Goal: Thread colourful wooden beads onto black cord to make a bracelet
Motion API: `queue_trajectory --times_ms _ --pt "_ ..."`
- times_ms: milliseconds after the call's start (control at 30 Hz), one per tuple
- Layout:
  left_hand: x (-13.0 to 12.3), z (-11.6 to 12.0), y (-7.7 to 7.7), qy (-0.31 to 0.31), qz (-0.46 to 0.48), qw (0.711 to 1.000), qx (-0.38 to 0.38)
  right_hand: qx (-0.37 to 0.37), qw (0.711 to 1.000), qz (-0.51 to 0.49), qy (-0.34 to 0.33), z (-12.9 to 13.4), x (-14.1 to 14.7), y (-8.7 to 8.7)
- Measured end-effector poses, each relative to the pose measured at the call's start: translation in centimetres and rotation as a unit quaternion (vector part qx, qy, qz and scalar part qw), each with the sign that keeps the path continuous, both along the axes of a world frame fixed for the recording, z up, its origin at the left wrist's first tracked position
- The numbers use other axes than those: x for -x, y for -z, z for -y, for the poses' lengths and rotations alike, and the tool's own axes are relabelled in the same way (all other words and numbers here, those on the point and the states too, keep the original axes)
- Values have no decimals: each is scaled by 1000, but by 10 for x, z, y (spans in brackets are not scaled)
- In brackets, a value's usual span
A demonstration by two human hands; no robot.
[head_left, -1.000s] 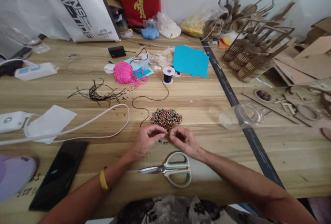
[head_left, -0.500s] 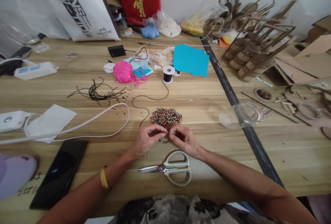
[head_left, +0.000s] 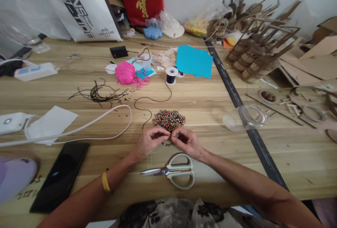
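My left hand (head_left: 150,141) and my right hand (head_left: 186,141) are both closed in a pinch, fingertips nearly meeting. Between them is the end of a thin black cord (head_left: 147,109), which runs in from the spool. At the left fingertips sits a tiny reddish spot, too small to name surely. Just below the fingers curves a short row of strung beads (head_left: 167,144), partly hidden. Right beyond my hands lies a heap of small multicoloured beads (head_left: 169,119). Scissors with pale handles (head_left: 181,180) rest on the table on my side of the hands, blades pointing left.
The black cord spool (head_left: 171,76) stands behind the beads. Cut black cords (head_left: 101,92), pink yarn (head_left: 125,73) and a white cable (head_left: 105,138) lie left. A phone (head_left: 60,177) is near front left. At right are a clear jar (head_left: 246,117) and small baskets (head_left: 252,59).
The fingertips have drawn very slightly closer together. Otherwise the hands, beads and scissors stay where they were.
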State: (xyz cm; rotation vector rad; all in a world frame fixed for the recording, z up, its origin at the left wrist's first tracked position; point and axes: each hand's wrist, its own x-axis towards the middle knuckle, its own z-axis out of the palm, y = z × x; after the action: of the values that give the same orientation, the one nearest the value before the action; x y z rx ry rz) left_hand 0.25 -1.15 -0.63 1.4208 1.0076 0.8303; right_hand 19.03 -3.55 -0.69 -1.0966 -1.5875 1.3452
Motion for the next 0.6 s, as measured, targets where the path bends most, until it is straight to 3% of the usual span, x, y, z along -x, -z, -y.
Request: queue_trajectory --times_ms 233,433,600 --pt "-2 1 -1 -18 24 997 68 13 999 -35 6 0 1 7" --pt "-3 1 -7 -12 23 997 68 17 998 -62 7 0 1 9" --pt "-2 1 -3 -6 23 997 67 12 998 -67 9 0 1 9"
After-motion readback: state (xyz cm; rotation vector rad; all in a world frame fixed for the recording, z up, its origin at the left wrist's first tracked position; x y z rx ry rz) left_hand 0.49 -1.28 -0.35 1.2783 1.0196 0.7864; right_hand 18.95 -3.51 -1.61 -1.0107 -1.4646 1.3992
